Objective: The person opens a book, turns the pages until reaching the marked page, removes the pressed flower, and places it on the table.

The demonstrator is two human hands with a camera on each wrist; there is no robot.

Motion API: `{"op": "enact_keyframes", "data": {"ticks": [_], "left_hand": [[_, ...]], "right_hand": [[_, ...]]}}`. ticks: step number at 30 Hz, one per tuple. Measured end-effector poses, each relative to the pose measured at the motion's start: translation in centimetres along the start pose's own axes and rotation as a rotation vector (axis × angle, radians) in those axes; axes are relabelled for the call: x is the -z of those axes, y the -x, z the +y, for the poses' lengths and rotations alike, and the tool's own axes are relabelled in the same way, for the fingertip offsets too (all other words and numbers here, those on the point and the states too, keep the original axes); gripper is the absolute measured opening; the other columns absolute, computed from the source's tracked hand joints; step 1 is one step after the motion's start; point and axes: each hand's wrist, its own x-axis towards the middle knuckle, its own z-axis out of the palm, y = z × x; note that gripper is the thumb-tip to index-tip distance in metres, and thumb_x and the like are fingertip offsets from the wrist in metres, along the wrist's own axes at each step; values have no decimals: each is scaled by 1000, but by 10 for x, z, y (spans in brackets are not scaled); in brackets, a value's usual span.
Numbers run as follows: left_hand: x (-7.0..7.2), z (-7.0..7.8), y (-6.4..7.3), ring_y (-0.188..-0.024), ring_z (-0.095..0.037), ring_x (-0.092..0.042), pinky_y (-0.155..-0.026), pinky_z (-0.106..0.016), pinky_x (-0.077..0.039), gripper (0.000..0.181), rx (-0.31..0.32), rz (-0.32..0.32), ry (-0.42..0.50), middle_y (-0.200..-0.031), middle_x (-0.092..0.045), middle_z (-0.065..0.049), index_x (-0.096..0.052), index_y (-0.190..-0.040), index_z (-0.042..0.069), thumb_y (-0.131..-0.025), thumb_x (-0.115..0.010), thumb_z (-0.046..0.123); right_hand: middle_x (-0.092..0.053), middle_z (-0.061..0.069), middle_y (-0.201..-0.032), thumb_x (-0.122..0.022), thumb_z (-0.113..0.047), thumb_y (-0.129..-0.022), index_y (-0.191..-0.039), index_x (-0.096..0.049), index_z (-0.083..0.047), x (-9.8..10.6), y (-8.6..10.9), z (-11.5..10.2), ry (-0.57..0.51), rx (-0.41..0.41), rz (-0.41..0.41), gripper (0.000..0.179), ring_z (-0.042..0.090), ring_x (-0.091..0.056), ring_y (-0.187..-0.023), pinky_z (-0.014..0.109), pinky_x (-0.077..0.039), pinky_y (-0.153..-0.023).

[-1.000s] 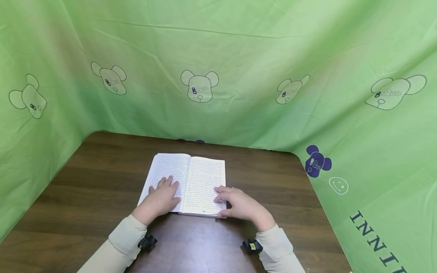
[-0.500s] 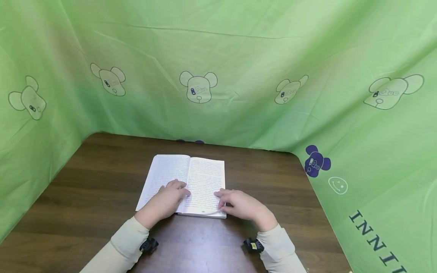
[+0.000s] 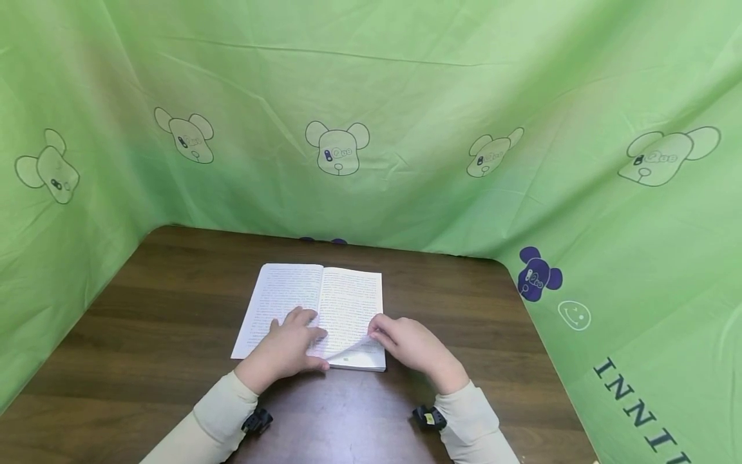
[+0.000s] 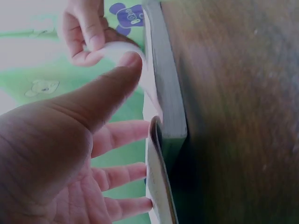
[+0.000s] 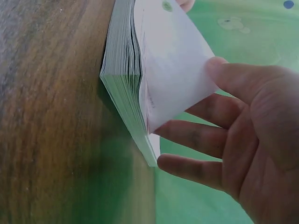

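An open book (image 3: 348, 290) with printed text lies on the table. My right hand (image 3: 413, 345) pinches the lower right corner of a page (image 5: 180, 60) between thumb and forefinger, and that page curls up off the thick stack beneath. In the right wrist view the other fingers stretch out below the lifted sheet. My left hand (image 3: 284, 348) rests across the lower part of the left page and the centre fold, fingers spread. Its thumb (image 4: 112, 91) reaches over the bottom edge of the right side, near the base of the curled page.
The book stands on a brown wooden table (image 3: 174, 309). Green cloth (image 3: 406, 96) with printed bear heads hangs behind and along both sides of it. A black wrist camera (image 3: 429, 417) sits at the right cuff, another (image 3: 257, 422) at the left.
My right hand has gone from resting at the page's edge to pinching its corner and lifting it. My left hand has slid right, from the left page onto the centre fold.
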Motion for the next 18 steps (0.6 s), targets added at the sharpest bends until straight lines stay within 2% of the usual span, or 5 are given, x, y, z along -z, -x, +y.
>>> {"op": "enact_keyframes", "data": {"ticks": [4, 7, 12, 18], "left_hand": [[-1, 5, 0, -143, -47, -40, -98, -81, -36, 50, 4, 13, -16, -146, -53, -16, -76, -120, 17, -82, -83, 48], [-2, 6, 0, -143, -46, -40, -98, -80, -37, 41, 20, 21, -28, -145, -54, -14, -77, -119, 18, -88, -80, 44], [-2, 6, -1, -144, -46, -40, -100, -80, -36, 37, 35, 18, -20, -146, -54, -13, -76, -121, 18, -91, -77, 41], [-2, 3, -1, -146, -44, -37, -103, -80, -32, 38, 57, 17, 35, -149, -53, -13, -73, -125, 17, -92, -76, 37]], "right_hand": [[-51, -18, -67, -64, -28, -102, -103, -61, -23, 0, 0, -1, 44, 1, 64, 6, 2, -46, -60, 27, -46, -60], [-57, -17, -70, -66, -28, -101, -104, -62, -24, 1, -1, -1, 64, -3, 108, 6, 2, -49, -61, 30, -49, -61], [-70, -16, -86, -70, -29, -98, -104, -67, -25, 2, -3, 0, 71, -38, 183, 8, 3, -60, -70, 33, -54, -68], [-74, -6, -108, -73, -29, -96, -117, -68, -20, 4, -4, 3, 65, -109, 217, 23, 11, -67, -83, 38, -56, -75]]}}
